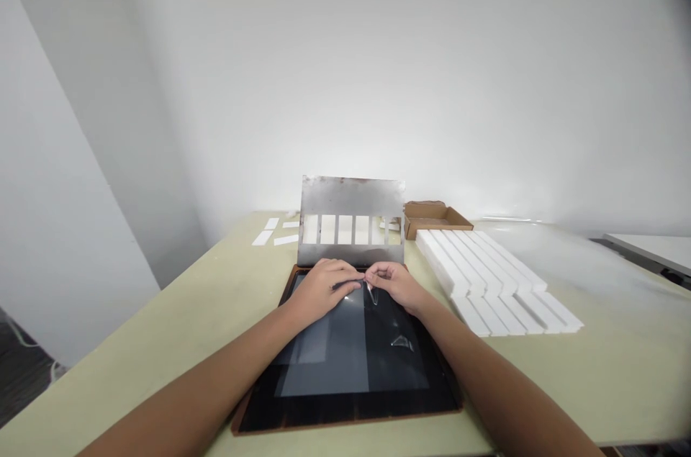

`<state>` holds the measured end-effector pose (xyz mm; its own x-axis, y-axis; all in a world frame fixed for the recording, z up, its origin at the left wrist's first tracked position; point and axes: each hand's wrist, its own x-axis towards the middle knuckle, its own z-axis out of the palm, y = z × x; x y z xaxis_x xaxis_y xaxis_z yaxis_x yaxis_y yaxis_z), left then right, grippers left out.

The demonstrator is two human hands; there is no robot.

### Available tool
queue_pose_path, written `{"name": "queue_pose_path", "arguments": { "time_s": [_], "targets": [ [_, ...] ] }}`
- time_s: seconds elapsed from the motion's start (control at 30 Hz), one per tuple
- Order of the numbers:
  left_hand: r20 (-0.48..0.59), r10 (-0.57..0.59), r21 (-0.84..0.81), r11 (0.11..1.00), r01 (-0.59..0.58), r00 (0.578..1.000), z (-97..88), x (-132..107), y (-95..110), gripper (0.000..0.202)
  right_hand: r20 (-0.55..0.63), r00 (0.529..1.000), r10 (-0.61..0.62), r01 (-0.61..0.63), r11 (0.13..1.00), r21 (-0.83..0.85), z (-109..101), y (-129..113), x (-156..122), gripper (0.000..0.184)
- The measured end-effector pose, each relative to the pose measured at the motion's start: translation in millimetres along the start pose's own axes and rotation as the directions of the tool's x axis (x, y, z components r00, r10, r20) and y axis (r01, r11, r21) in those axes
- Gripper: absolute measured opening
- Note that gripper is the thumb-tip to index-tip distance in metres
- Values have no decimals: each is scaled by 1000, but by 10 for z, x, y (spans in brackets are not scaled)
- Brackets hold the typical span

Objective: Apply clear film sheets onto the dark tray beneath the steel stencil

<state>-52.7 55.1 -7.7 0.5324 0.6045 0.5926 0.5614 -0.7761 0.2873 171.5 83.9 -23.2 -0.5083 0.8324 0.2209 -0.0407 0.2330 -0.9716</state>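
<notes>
A flat black panel [394,399] in a thin brown frame lies in front of me, with a grey rectangular area showing on its surface. Behind it stands a metal plate [350,194] with a row of rectangular slots, at the panel's far edge. Over the panel's far part, my left hand [329,286] and my right hand [394,284] meet at the fingertips. Both are pinched closed at a small piece of clear film [372,293], which hangs glossy below my right fingers. Where exactly each fingertip grips it is hard to see.
To the right lie stacked white foam strips [491,284]. An open cardboard box [437,216] sits behind them. Several white rectangular pieces [263,237] lie at the table's far left. Clear plastic sheeting [561,255] spreads at the far right, near the wall.
</notes>
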Motion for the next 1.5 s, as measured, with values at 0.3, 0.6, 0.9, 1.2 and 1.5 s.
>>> {"name": "queue_pose_path", "arguments": {
  "time_s": [0.3, 0.6, 0.9, 1.2, 1.5],
  "targets": [
    [6, 4, -7, 1000, -4, 1000, -20, 8, 19, 16, -6, 1000, -6, 6, 1000, 14, -12, 26, 11, 43],
    [24, -14, -35, 999, 15, 1000, -9, 6, 12, 14, 12, 1000, 11, -11, 1000, -22, 6, -16, -3, 45],
    [66, -34, -26, 999, 36, 997, -30, 30, 77, 15, 68, 998, -2, 6, 998, -59, -15, 33, 1, 46],
    [85, -55, 20, 998, 54, 995, -55, 29, 113, 15, 58, 998, -9, 15, 995, -102, 11, 11, -6, 41],
    [134, -81, 34, 996, 77, 988, -8, -13, 74, 13, 25, 978, -209, 183, 783, -594, 62, 87, 13, 12]
  ]
}}
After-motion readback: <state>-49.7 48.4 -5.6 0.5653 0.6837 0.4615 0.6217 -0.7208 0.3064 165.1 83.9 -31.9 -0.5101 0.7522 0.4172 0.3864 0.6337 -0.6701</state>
